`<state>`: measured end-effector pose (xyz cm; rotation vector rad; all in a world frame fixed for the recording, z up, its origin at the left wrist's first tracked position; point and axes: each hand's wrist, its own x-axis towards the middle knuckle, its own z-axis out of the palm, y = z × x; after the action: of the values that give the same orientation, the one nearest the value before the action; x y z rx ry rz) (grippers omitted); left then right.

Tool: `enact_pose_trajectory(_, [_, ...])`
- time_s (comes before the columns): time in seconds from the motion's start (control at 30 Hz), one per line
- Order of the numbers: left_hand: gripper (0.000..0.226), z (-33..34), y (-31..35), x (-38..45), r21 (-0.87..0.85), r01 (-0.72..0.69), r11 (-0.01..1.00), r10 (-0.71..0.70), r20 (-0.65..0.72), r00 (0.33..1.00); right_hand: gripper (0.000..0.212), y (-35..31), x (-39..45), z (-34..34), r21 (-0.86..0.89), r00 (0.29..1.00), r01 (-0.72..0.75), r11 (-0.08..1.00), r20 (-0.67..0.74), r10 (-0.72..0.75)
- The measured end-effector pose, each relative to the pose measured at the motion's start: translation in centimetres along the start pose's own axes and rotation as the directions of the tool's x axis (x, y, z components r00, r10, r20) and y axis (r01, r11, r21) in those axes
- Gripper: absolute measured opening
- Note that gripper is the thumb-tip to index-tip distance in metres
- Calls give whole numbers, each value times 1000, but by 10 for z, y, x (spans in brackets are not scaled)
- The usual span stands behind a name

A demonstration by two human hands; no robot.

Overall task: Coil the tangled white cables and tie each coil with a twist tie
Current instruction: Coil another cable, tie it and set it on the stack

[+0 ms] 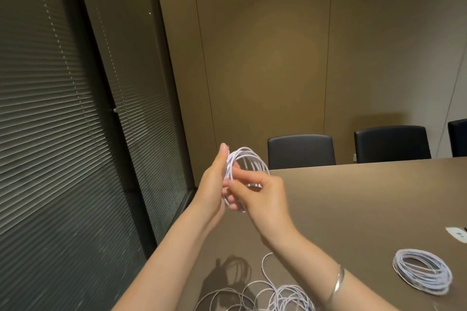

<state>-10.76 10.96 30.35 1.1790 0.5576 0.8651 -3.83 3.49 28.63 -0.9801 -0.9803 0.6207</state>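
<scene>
Dim, warm indoor light, with a soft bright patch on the wall [275, 58] above the chairs [300, 150]. The hands cast a dark shadow on the table [366, 197] below them. The blinds [63, 134] left of the wall bend with wide-angle distortion. The hands look slightly soft with blur.

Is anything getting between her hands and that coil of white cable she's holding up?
Nothing visible. The left hand grips the raised coil directly, and the right hand pinches its strands. The loose cables lie below on the table.
</scene>
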Motion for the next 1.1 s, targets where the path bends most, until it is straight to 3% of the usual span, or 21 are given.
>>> enact_pose_trajectory(0.2, [39,1,0,2,109,-71,992,74,-22,997,24,13,-3,1,-232,985,139,963,-71,-159])
enact_pose_trajectory(0.3, [41,-1,3,5,31,-75,997,75,4,997,36,13,-9,-1,-199,985,164,966,-25,-172])
enact_pose_trajectory(0.43, [39,-10,23,14,-225,-69,972,85,64,994,35,25,-24,-10,-117,995,16,993,99,-4])
enact_pose_trajectory(0.5, [40,-19,35,17,-320,-30,947,62,93,994,28,34,-27,-22,-106,967,-105,989,220,126])
enact_pose_trajectory(0.6, [41,-40,52,18,-396,15,918,39,129,991,8,45,-26,-52,-227,848,-262,938,409,336])
enact_pose_trajectory(0.67, [42,-55,61,17,-404,33,914,27,143,989,21,54,-23,-75,-331,762,-340,880,452,464])
enact_pose_trajectory(0.77, [42,-70,68,15,-379,60,923,-10,133,991,33,67,-12,-110,-372,703,-440,817,423,571])
enact_pose_trajectory(0.9, [37,-79,68,12,-308,102,946,-63,133,989,23,73,9,-149,-319,687,-551,771,351,636])
enact_pose_trajectory(1.0, [35,-76,65,9,-173,117,978,-93,144,985,15,69,26,-161,-261,732,-594,761,217,646])
enact_pose_trajectory(1.1, [35,-65,58,6,70,89,994,-98,132,986,19,55,41,-154,-372,813,-529,763,35,581])
